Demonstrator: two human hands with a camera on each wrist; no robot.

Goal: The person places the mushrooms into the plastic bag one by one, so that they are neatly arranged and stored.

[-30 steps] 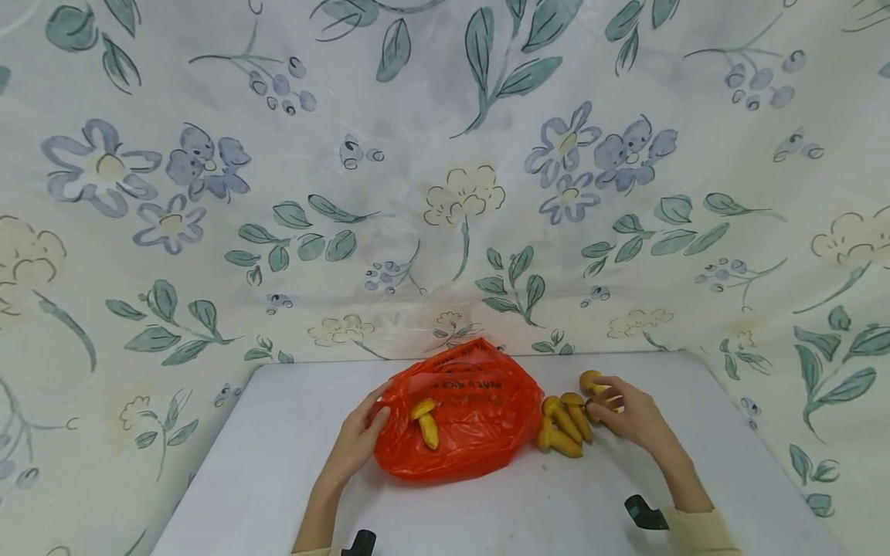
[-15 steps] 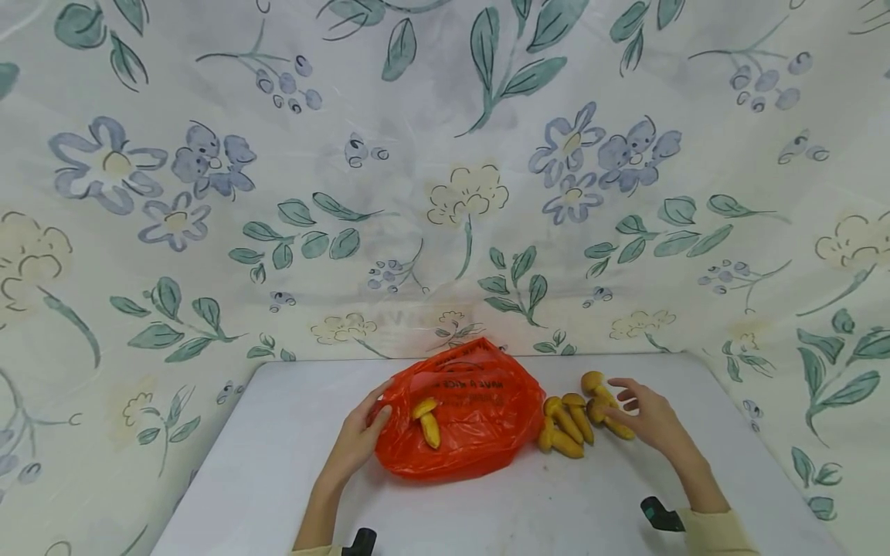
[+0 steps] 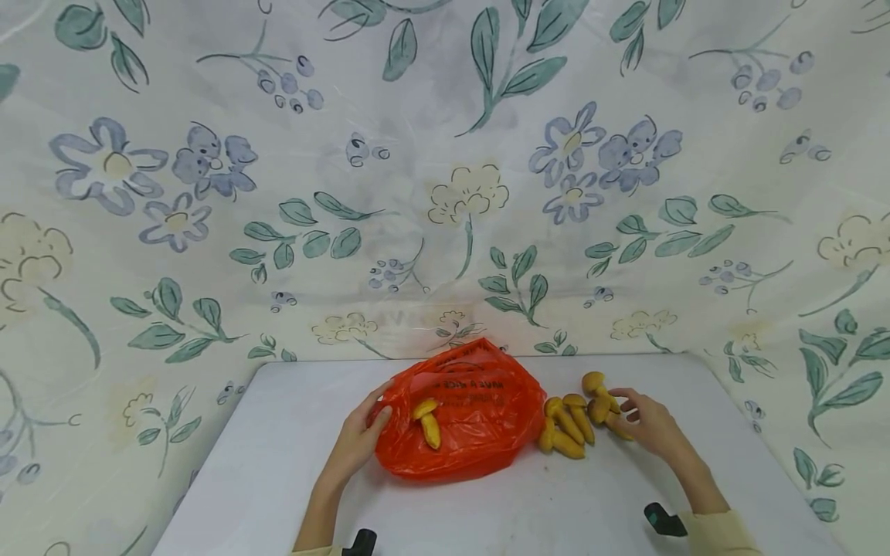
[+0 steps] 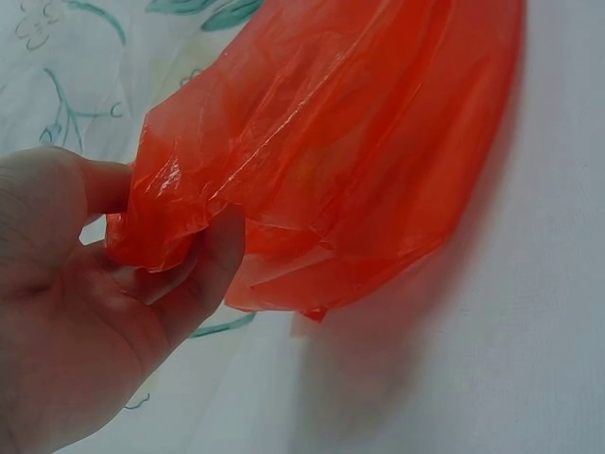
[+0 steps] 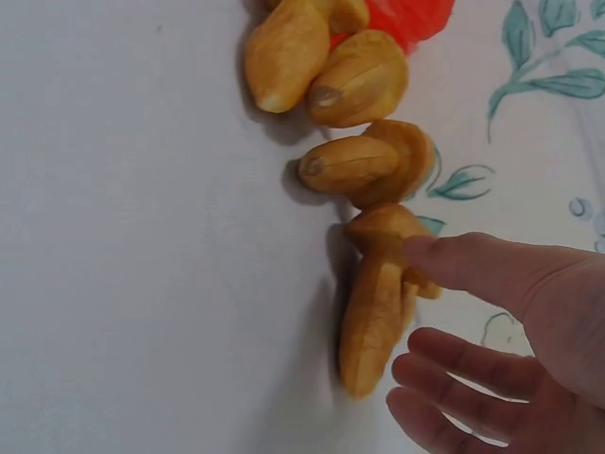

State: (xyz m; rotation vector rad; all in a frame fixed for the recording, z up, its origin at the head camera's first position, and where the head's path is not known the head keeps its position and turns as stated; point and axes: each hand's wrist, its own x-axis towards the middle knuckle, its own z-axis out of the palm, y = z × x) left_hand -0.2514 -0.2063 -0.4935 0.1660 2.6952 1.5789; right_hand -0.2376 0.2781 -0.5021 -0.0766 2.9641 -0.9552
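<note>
My left hand (image 3: 358, 436) grips the left edge of a red plastic bag (image 3: 473, 452), its thumb and fingers on either side of the thin film in the left wrist view. One yellow mushroom (image 3: 429, 428) shows at the bag's opening. On the right, my right hand (image 3: 652, 426) is beside a mushroom (image 5: 369, 331) with a stout stem. The thumb reaches over it just below the cap, while the other fingers are loosely bent at its side. Another mushroom (image 3: 593, 381) lies just behind, partly hidden by the nearer one.
Several more yellow mushrooms (image 3: 568, 444) lie in a cluster between the bag and my right hand. All of this is on a white table (image 3: 278, 440). A flower-patterned cloth (image 3: 452, 255) hangs behind the table's far edge.
My right hand has drawn back to the right from the mushrooms, uncovering more of them, then come slightly closer to the rightmost one. My left hand and the bag stay put.
</note>
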